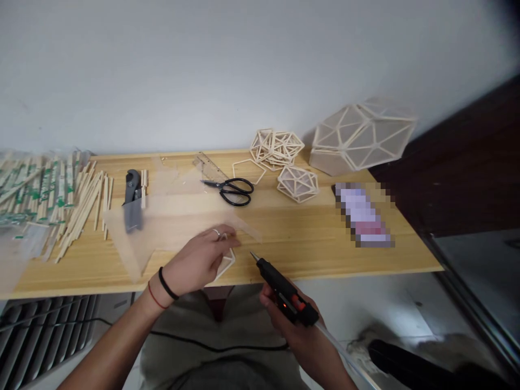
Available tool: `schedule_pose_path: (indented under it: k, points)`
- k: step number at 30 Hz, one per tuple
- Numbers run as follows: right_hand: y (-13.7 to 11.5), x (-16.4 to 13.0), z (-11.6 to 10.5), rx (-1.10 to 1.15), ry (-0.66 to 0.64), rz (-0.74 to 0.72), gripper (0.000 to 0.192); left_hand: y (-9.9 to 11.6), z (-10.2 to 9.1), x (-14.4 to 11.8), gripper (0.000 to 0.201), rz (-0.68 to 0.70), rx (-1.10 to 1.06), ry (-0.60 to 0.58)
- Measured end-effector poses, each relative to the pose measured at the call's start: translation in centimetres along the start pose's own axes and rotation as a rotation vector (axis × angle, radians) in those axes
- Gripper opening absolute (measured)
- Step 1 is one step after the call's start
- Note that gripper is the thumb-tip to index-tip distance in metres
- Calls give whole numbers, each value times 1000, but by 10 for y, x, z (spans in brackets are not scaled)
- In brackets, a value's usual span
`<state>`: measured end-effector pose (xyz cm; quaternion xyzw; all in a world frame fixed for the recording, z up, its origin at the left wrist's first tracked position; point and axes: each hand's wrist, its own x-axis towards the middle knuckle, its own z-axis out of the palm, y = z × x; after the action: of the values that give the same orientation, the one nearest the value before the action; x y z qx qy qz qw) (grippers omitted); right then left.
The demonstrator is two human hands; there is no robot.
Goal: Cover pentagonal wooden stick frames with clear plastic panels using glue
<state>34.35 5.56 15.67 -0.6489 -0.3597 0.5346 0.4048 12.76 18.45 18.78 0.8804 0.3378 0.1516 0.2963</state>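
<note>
Pale stick frame (226,262) at table edge; black glue gun (284,292) tilted, nozzle up-left.

L hand (199,261) sits palm-down w/ fingers curled inward & pinched together at the tips, ring on one finger, black band & thin red cord round the wrist; L forearm runs up from the lower-left corner. R hand (298,330) is lower & closer to the body, fingers wrapped shut in a fist-type grip, thumb side up, R forearm coming in from bottom centre-right. Both arms bare, hands apart, not touching.
</note>
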Motion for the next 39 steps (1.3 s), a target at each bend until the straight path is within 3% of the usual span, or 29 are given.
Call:
schedule_pose_path:
  k: [5,10,18,25,32,39]
  points:
    - [0,-1,-4,-55,8,27,40,-4,-1,0,48,27,-23,-9]
    - [-4,0,-8,-201,-70,-10,34,-3,-1,2,24,-4,-89,3]
    - [-8,0,-14,-313,-189,-62,25,-1,0,2,4,-114,-232,58]
    - [-5,-4,-8,-339,-307,-161,23,0,-3,1,3,-153,-297,67]
    - [-1,-3,-1,-450,-316,-161,30,-3,-4,2,25,-137,-327,71]
    - [-2,-7,6,-415,-397,-250,22,-4,-4,-1,28,-106,-304,73]
